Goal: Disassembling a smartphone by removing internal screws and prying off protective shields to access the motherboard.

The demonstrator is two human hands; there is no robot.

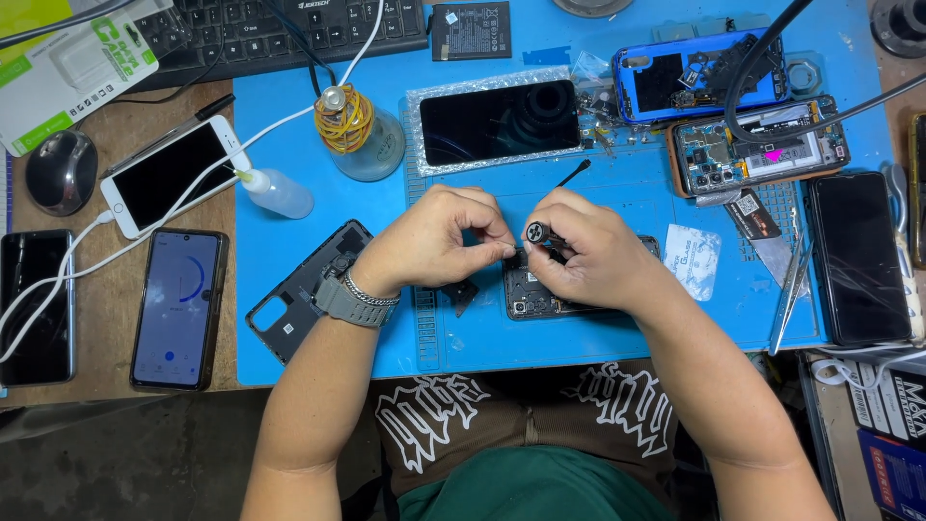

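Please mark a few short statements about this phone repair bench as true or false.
1. The right hand holds a small screwdriver. True.
2. The left hand wears a grey watch. True.
3. The work mat is red. False: it is blue.
4. The opened phone lies under both hands. True.
5. The keyboard sits nearest the person. False: it is at the far edge.

Opened phone (pixel 540 301) on mat (pixel 598 333) under your hands; back cover (pixel 304 289) left of it, tweezers (pixel 793 280) right, keyboard (pixel 280 29) behind.
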